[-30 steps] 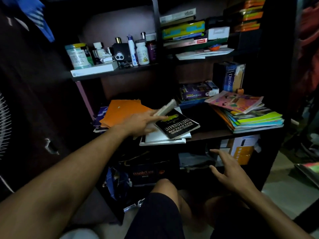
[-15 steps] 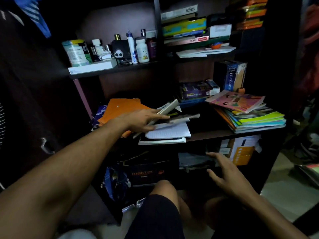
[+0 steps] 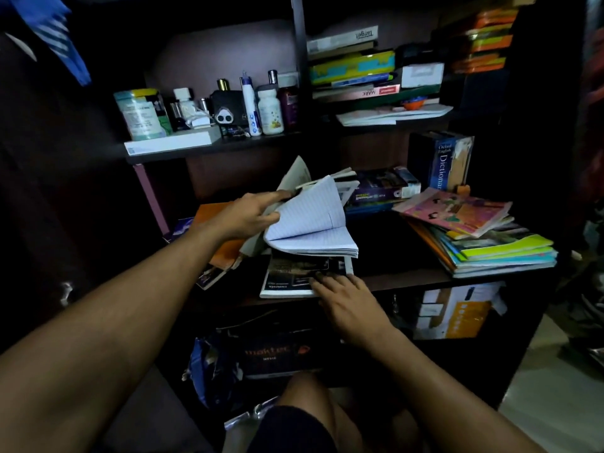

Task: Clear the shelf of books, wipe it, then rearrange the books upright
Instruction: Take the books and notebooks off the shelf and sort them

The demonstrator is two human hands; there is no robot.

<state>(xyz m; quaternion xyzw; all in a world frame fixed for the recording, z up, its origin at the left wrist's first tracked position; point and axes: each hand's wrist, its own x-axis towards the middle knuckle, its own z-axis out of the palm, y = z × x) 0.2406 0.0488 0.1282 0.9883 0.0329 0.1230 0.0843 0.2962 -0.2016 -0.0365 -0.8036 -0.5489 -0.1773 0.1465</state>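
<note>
On the dark middle shelf [image 3: 402, 281], my left hand [image 3: 248, 215] grips a few thin books, tilted up off the pile; a lined notebook [image 3: 310, 220] hangs open from them, pages fanned. Under it lies a dark-covered book [image 3: 287, 279] at the shelf's front edge, and the fingertips of my right hand [image 3: 346, 305] rest flat on its near corner. Orange books [image 3: 225, 250] lie to the left beneath my left wrist. A slanting stack of colourful books [image 3: 483, 246] fills the right end, with a pink one on top. A blue dictionary [image 3: 444, 163] stands upright behind it.
Bottles and jars [image 3: 209, 109] crowd the upper left shelf, more stacked books [image 3: 356, 73] the upper right. Purple books [image 3: 379, 189] lie flat at the back. Below the shelf sit a dark box [image 3: 277, 351] and a white-orange box [image 3: 457, 310]. My knee [image 3: 304, 403] is close underneath.
My left hand has lifted the top books up and back, letting the lined notebook fall open. My right hand rose from below the shelf onto the dark-covered book.
</note>
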